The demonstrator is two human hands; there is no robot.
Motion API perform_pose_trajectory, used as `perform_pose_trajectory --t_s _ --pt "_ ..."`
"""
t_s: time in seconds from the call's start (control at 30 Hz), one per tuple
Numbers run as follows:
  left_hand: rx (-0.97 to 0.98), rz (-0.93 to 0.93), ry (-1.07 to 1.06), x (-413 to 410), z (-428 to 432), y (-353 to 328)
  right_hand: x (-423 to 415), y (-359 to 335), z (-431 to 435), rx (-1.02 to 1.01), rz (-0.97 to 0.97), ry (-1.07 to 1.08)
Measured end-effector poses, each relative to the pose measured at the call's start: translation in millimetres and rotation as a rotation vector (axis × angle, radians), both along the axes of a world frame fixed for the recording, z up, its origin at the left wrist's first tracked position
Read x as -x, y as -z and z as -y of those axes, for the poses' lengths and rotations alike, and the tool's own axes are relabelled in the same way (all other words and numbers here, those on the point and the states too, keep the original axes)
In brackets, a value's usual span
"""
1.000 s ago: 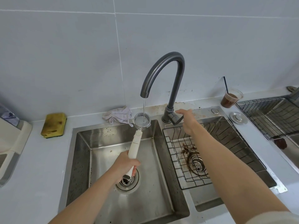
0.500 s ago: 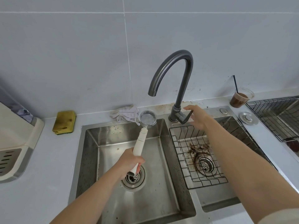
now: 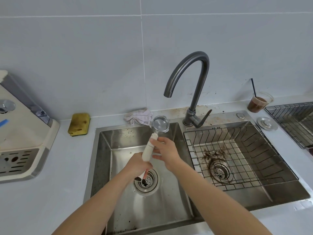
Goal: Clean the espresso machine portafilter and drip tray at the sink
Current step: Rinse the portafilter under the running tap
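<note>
portafilter held over left basin, just left of tap. left hand wrapped round handle; right hand fingers loosely touching it. advise firm grip, basket tilted to drain.

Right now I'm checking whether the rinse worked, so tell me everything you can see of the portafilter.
The portafilter has a round, shiny metal basket head with side lugs and a long cream-white handle ending in a dark tip. It is held tilted over the left sink basin, head raised toward the back rim, the basket's inside facing the camera and looking bare metal. The left hand wraps the lower handle; the right hand touches it higher up. No water falls on it.
</note>
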State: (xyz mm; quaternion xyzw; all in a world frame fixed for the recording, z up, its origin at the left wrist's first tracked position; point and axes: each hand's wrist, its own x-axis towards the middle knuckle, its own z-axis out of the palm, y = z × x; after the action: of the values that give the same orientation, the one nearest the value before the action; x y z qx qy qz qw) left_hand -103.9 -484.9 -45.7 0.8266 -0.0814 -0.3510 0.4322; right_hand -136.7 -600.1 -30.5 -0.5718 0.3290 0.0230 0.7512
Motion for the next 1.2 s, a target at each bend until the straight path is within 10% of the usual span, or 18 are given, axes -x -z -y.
perform_pose_trajectory --t_s 0.67,1.2 --pt "-0.781 0.757 0.223 -6.7 -49.6 -18.9 -29.4 3.9 -62.4 -0.352 0.120 0.117" --pt "-0.884 1.298 0.193 -9.6 -69.8 2.7 -25.2 -1.3 -73.7 -0.634 0.266 0.109"
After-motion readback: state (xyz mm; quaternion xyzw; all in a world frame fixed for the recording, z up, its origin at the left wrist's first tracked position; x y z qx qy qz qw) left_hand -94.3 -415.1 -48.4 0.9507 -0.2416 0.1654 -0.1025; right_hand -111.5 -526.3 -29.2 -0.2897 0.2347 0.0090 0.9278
